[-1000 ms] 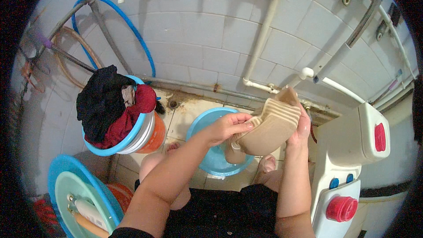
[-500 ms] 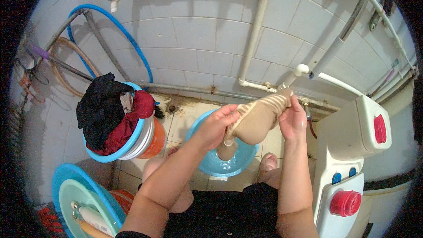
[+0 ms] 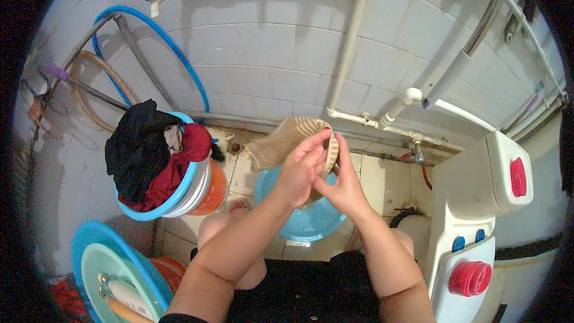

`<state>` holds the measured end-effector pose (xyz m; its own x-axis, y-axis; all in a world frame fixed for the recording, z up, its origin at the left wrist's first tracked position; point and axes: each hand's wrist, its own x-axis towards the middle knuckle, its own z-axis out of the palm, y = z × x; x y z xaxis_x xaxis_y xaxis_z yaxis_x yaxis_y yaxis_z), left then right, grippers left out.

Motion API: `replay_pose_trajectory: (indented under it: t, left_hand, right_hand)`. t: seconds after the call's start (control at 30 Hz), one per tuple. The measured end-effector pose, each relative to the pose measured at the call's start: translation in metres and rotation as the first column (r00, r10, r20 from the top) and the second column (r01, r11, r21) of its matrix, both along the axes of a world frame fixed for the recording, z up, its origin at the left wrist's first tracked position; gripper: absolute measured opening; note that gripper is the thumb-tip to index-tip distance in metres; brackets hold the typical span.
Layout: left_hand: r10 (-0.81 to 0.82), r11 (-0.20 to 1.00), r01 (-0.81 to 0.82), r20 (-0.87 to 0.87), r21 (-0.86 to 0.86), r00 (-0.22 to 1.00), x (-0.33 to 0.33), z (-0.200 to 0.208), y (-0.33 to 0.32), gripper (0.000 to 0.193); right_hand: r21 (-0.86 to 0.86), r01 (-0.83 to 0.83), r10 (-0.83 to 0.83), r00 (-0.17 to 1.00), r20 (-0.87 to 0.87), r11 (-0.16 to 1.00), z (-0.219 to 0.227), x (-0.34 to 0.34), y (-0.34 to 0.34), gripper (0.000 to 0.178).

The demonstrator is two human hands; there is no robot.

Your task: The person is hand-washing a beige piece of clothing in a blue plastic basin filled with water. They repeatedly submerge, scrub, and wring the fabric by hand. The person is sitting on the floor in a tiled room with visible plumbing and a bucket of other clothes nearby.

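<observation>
At the lower left, a stack of light blue basins (image 3: 98, 257) is seen, with a tube and other small toiletries laid inside. Above it, a blue-rimmed basin (image 3: 179, 194) heaped with black and red clothes (image 3: 152, 155) is set on an orange bucket (image 3: 212, 191). A blue hose (image 3: 173, 45) is looped on the tiled wall (image 3: 269, 66) behind.

At centre, a beige striped cloth (image 3: 281, 140) is held above a light blue basin (image 3: 308, 218) that stands on the floor tiles. The left hand (image 3: 299, 170) is closed over the cloth's lower edge, its fingers curled round the fabric. The right hand (image 3: 341, 182) is pressed against the left, with the cloth pinched between the two.

Compared with the picture from a second ago, the cloth has been drawn in: there it was stretched out flat between hands set apart and lay further right, whereas now it is bunched and the hands have been brought together over the basin. This is judged to be a rubbing or wringing stroke in hand-washing, with the cloth not yet put aside.

At the right, white pipes (image 3: 382, 119) are run along the wall, and a white washing machine (image 3: 478, 203) with red knobs is stood beside the person's right knee.
</observation>
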<state>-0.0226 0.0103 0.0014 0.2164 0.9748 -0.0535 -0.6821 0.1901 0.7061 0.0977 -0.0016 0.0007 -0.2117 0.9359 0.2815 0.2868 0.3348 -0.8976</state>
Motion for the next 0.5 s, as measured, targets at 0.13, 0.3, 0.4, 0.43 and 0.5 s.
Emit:
replay_pose_trajectory:
  t: [0.13,0.3,0.4,0.43,0.5]
  left_hand:
    - [-0.148,0.98,0.154,-0.055,0.128,0.987,-0.004,0.003,0.002,0.059]
    - [-0.151,0.946,0.222,-0.282,0.236,0.947,-0.008,0.001,0.001,0.061]
    - [-0.073,0.931,0.219,-0.439,0.291,0.896,-0.018,-0.001,0.01,0.058]
    - [-0.012,0.917,0.245,-0.59,0.316,0.808,-0.024,-0.001,0.015,0.056]
    - [0.15,0.888,0.262,-0.776,0.378,0.613,-0.027,0.003,0.014,0.053]
  right_hand:
    - [-0.125,0.002,-0.019,0.99,-0.14,0.992,-0.003,0.001,0.007,0.077]
    - [-0.092,0.057,-0.073,0.981,-0.178,0.994,-0.031,0.002,0.015,0.061]
    - [-0.237,0.025,-0.078,0.973,-0.218,0.971,-0.032,0.011,0.022,0.042]
    - [-0.286,0.015,-0.082,0.971,-0.226,0.958,-0.031,0.014,0.025,0.036]
    - [-0.351,-0.005,-0.103,0.952,-0.288,0.936,-0.023,0.015,0.026,0.027]
